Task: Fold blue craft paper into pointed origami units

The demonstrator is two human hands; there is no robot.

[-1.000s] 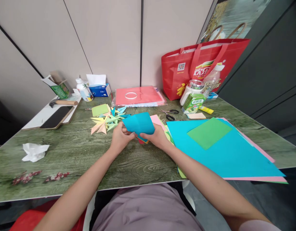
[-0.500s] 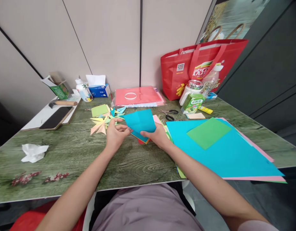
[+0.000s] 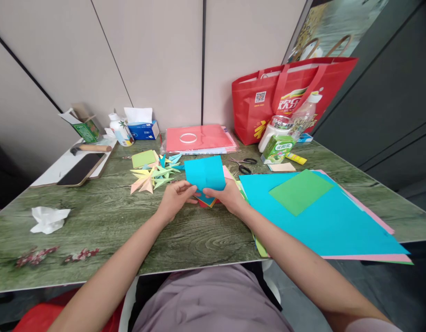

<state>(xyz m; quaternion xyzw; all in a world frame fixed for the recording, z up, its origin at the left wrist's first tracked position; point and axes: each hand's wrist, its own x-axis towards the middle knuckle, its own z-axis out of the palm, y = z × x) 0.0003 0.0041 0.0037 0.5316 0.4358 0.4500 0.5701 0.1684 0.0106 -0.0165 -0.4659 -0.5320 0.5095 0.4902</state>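
Both my hands hold a small blue paper square [image 3: 205,173] upright above the green wood-grain table [image 3: 112,221]. My left hand [image 3: 174,201] pinches its lower left edge and my right hand [image 3: 227,195] pinches its lower right edge. Under the hands lies a small stack of coloured paper squares [image 3: 207,201]. Just left of the hands sits a pile of folded paper stars [image 3: 152,175] in yellow, peach, green and blue.
Large blue sheets [image 3: 320,216] with a green square [image 3: 300,190] lie at the right, over the table edge. Scissors [image 3: 243,164], a red paper pack [image 3: 201,137], a red bag [image 3: 289,94], bottles [image 3: 280,133], a tissue box [image 3: 141,124], a phone [image 3: 81,168] and a crumpled tissue [image 3: 48,218] surround the work area.
The blue square has been turned and lifted more upright. My left hand let go of its edge for a moment, then pinched the lower left edge again.
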